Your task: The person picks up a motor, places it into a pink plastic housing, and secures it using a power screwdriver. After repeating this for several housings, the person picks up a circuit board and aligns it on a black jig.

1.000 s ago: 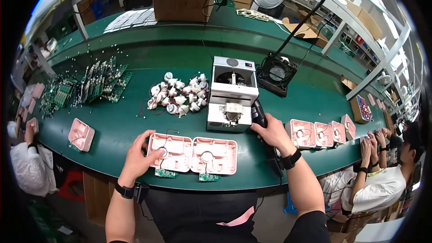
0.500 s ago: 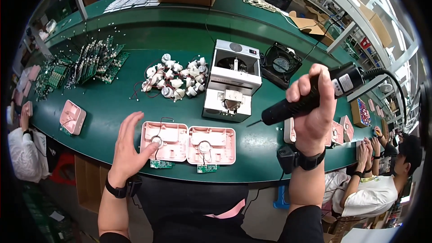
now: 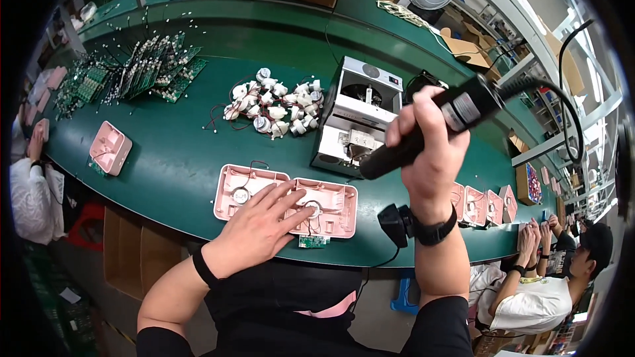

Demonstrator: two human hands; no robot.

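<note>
My right hand [image 3: 433, 152] is wrapped round a black corded electric screwdriver [image 3: 463, 108]. The screwdriver's front end is at the lower part of a white and grey screw feeder [image 3: 338, 121]; its tip cannot be made out. Two pink plastic housings lie side by side, a left housing [image 3: 226, 184] and a right housing [image 3: 345, 215]. My left hand [image 3: 254, 235] lies open across them, its fingers spread and reaching to a round white part [image 3: 311, 210] in the right one. A round white part [image 3: 241, 194] sits in the left one. A green circuit board [image 3: 313, 242] hangs at the right housing's near edge.
White motor-like parts [image 3: 274, 102] with wires lie in a heap beyond the housings. Stacked circuit boards [image 3: 149, 66] stand at the far left. A single pink housing [image 3: 110, 148] is on the left; several more [image 3: 475, 205] stand right. Co-workers sit at both sides.
My left hand has moved right, from the left housing across to the right one. My right hand brought the screwdriver left and down to the screw feeder. The view has shifted slightly.
</note>
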